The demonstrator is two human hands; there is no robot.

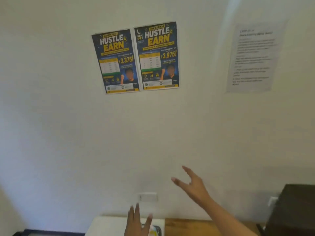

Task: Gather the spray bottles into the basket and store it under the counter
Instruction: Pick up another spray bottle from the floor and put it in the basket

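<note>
While the camera tilts up at the wall, only a sliver of the work surface shows along the bottom edge.

Item, nearest: left hand [136,222], raised over the white counter [105,225], fingers straight and a little spread, holding nothing.

Item, just beside and below that hand: dark basket [157,229], only a corner of mesh visible at the counter's right edge. A pale yellowish object [152,233] lies in it, possibly part of a spray bottle; too cropped to say.

Item: right hand [194,186], lifted in the air before the wall, fingers spread wide, empty.

Item: wooden counter section [196,225], adjoining the white one on the right; dark cabinet [293,210] at far right.

Item, far: wall socket plate [148,197]; two "Hustle & Earn" posters [134,58]; a printed notice sheet [254,57], unreadable.

Handling note, as judgement: a wire basket should be stiff and light, though bottles holding liquid add weight and may topple. Best grasped by opposite rims, one hand each, kept level.
</note>
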